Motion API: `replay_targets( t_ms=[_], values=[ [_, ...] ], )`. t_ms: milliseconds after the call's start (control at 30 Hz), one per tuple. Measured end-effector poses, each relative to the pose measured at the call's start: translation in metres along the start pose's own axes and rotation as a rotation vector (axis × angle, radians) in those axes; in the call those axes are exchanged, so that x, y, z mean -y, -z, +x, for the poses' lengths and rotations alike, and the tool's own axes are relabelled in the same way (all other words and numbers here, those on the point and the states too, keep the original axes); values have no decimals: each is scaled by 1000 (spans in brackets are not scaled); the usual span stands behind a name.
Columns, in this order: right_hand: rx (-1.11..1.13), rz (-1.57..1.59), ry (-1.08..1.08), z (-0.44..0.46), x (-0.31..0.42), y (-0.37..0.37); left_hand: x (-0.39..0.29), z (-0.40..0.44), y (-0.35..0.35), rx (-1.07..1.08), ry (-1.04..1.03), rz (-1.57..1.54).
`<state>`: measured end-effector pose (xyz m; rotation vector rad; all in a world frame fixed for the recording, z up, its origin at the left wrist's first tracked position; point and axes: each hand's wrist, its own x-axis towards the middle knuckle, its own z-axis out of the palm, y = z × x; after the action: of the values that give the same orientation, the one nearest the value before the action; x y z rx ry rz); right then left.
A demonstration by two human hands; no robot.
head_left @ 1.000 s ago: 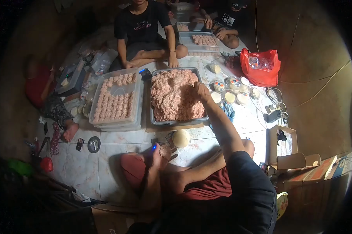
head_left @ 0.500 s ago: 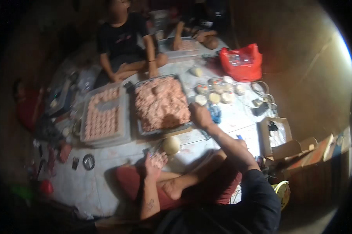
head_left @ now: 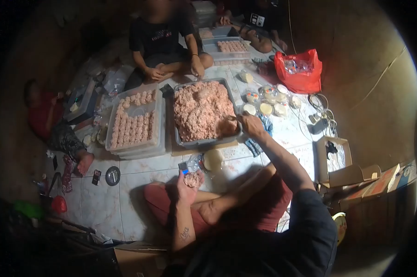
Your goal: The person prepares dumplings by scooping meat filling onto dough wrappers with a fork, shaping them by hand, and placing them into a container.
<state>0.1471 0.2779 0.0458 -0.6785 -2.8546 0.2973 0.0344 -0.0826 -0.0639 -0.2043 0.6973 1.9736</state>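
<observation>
My left hand (head_left: 186, 190) is cupped palm up above my crossed legs, its fingers curled round a lump of pink minced filling (head_left: 193, 179). Just beyond it lie a stack of pale round wrappers (head_left: 213, 161) and a clear plastic bag (head_left: 197, 161). My right hand (head_left: 252, 124) is closed at the right rim of a large grey tub (head_left: 207, 146), gripping a small spoon-like utensil (head_left: 232, 118) whose tip reaches the mince. Heaped pink mince (head_left: 201, 108) fills this tub, with a hollow at its near right corner.
Left of the tub, a clear container (head_left: 135, 150) holds rows of shaped pink pieces. Packs of round wrappers (head_left: 265, 109) and a red bag (head_left: 305, 76) lie right. Cables (head_left: 326, 115) and an open carton (head_left: 323, 159) stand further right. A person (head_left: 164, 41) sits opposite; others are nearby.
The whole view has shifted and become sharper. My right hand stays by the tub's right rim, and the utensil in it now shows. My left hand still holds the lump of filling.
</observation>
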Motion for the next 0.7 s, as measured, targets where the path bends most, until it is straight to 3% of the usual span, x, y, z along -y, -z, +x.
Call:
replay_targets(
  t_ms=[100, 133, 200, 267, 300, 333, 400, 500, 600, 667, 700],
  values=[
    [-142, 150, -123, -31, 26, 26, -2, 9, 0, 222, 93, -228],
    [-263, 277, -72, -47, 47, 45, -5, 13, -8, 229, 69, -224],
    [-232, 614, -16, -74, 82, 64, -3, 11, -35, 385, 120, -436],
    [-317, 604, 233, -98, 102, 40, -3, 3, -77, 414, 126, -361],
    [-185, 720, 230, -112, 120, 36, -2, 0, -93, 409, 131, -286],
    [-148, 509, 366, -120, 128, 14, -2, -1, -104, 408, 138, -210],
    [-5, 569, 229, -135, 133, 11, -4, -3, -104, 440, 167, -222],
    [-1, 463, 271, -129, 129, 34, -2, 3, -86, 252, 98, -275],
    [134, 426, 357, -120, 119, 19, -4, -7, -87, 317, 198, -157],
    [46, 547, 443, -116, 104, -5, -8, -11, -88, 272, 210, -186],
    [-9, 609, 374, -116, 111, 11, -9, -7, -83, 281, 139, -108]
  ],
)
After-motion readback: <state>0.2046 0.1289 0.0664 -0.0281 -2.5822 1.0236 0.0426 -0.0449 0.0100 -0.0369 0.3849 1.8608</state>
